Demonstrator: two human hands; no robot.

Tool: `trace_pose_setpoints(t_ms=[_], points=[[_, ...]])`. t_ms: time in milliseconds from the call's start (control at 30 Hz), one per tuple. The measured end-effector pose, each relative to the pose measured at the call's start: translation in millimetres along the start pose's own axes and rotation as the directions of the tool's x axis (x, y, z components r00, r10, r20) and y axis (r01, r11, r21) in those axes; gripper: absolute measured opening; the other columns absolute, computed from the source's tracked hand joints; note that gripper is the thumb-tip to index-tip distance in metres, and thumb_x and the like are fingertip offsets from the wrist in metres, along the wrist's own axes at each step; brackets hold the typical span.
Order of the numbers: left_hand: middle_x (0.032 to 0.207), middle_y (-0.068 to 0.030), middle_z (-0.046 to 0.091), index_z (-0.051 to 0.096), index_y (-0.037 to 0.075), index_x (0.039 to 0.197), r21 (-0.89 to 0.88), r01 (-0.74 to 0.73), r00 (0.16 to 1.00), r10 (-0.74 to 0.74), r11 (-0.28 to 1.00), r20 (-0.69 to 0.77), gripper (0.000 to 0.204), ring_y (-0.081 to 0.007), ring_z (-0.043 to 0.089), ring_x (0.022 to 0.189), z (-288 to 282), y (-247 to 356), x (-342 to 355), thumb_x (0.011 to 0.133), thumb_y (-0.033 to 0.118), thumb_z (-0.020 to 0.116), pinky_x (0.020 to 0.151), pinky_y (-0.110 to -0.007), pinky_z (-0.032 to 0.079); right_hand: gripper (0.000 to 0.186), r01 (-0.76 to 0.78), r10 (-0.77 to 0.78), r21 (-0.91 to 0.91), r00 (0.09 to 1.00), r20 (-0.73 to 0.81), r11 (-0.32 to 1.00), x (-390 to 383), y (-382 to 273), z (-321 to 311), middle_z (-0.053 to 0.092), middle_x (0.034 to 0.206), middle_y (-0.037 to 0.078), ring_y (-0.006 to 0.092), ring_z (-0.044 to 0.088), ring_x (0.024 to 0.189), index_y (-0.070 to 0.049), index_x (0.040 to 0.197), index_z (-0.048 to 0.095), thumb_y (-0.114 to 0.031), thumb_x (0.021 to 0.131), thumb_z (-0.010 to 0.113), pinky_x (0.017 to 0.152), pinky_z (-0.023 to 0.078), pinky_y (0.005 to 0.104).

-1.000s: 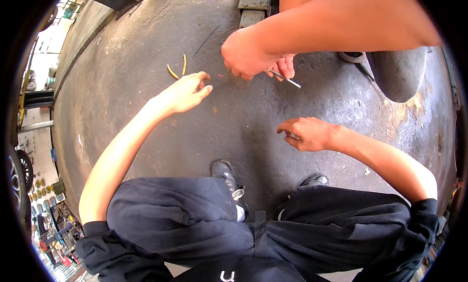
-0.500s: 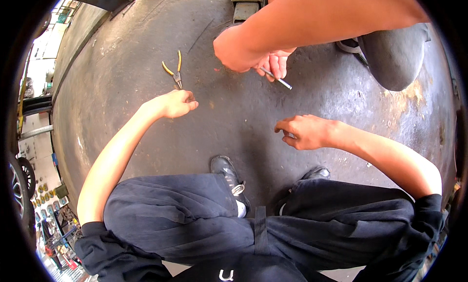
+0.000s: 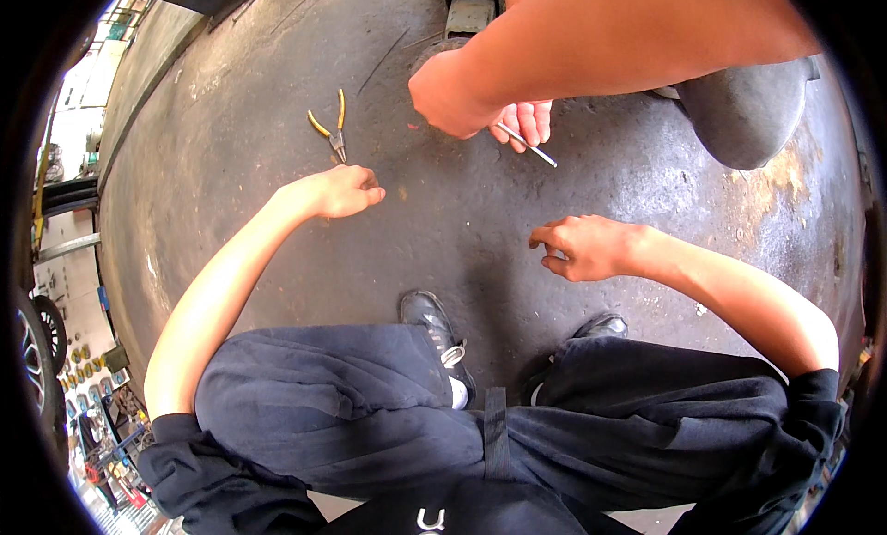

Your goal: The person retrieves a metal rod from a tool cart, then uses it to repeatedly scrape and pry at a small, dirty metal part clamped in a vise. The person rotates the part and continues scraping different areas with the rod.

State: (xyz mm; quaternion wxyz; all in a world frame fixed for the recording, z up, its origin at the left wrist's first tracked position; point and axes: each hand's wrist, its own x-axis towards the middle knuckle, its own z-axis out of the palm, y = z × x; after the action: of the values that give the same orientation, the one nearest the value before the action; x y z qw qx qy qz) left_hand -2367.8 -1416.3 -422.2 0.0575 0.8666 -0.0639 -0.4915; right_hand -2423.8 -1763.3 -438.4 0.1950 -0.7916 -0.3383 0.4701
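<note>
Head view: two bare hands of the wearer reach out over a dark, worn floor (image 3: 434,239), well apart from each other. One pair of pliers (image 3: 337,139) lies flat on that floor just beyond the left hand (image 3: 342,192), its two yellow handles spread away from the wearer and its metal nose pointing back toward the knuckles. The left hand is loosely bent, palm down, with most of its fingers hidden; I cannot tell whether it grasps anything or whether it touches the tip of the pliers. The right hand (image 3: 587,248) hangs released, its fingers half curled with gaps between them, over bare floor.

Two hands of one co-worker come in from the top. The nearer hand (image 3: 450,96) is bent at the wrist, its fingers hidden; the farther hand (image 3: 531,121) shows several fingers, with one slim silvery rod (image 3: 531,147) slanting across them. One grey-clad knee (image 3: 748,119) of the co-worker is at upper right, and one metal block (image 3: 469,18) stands at the top edge.

Below, two black shoes (image 3: 427,319) show beyond the wearer's dark trousers (image 3: 314,369). At least two wheels (image 3: 50,334) stand at the far left rim.
</note>
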Motion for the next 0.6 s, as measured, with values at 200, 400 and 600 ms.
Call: trace_pose_setpoints(t_ms=[200, 400, 600], points=[[0.123, -0.0224, 0.063, 0.057, -0.001, 0.127, 0.012, 0.016, 1.0, -0.016, 1.0, 0.009, 0.051, -0.0344, 0.059, 0.118, 1, -1, 2, 0.097, 0.04, 0.048, 0.1, -0.041, 0.046, 0.039, 0.001, -0.001, 0.004, 1.0, 0.014, 1.0, 1, 2, 2, 0.066, 0.11, 0.024, 0.0403, 0.064, 0.102, -0.001, 0.122, 0.057, -0.019, 0.087, 0.053, 0.09, 0.051, 0.048], [0.127, -0.023, 0.06, 0.056, 0.0, 0.13, 0.057, 0.037, 0.999, -0.039, 0.998, 0.035, 0.053, -0.0344, 0.056, 0.122, 0, 8, 3, 0.097, 0.04, 0.047, 0.102, -0.041, 0.045, 0.039, -0.056, 0.057, -0.03, 0.997, 0.056, 0.998, -1, 1, 1, 0.067, 0.109, 0.022, 0.0398, 0.064, 0.102, -0.001, 0.123, 0.056, -0.02, 0.089, 0.053, 0.09, 0.05, 0.0477], [0.131, -0.0209, 0.058, 0.056, 0.001, 0.131, 0.052, 0.046, 0.998, -0.048, 0.998, 0.047, 0.053, -0.0344, 0.054, 0.125, -1, 8, -1, 0.097, 0.04, 0.045, 0.104, -0.041, 0.042, 0.037, -0.039, 0.043, -0.073, 0.998, 0.051, 0.997, -1, 2, 4, 0.068, 0.108, 0.019, 0.0382, 0.064, 0.1, -0.002, 0.123, 0.055, -0.021, 0.091, 0.053, 0.088, 0.051, 0.0458]])
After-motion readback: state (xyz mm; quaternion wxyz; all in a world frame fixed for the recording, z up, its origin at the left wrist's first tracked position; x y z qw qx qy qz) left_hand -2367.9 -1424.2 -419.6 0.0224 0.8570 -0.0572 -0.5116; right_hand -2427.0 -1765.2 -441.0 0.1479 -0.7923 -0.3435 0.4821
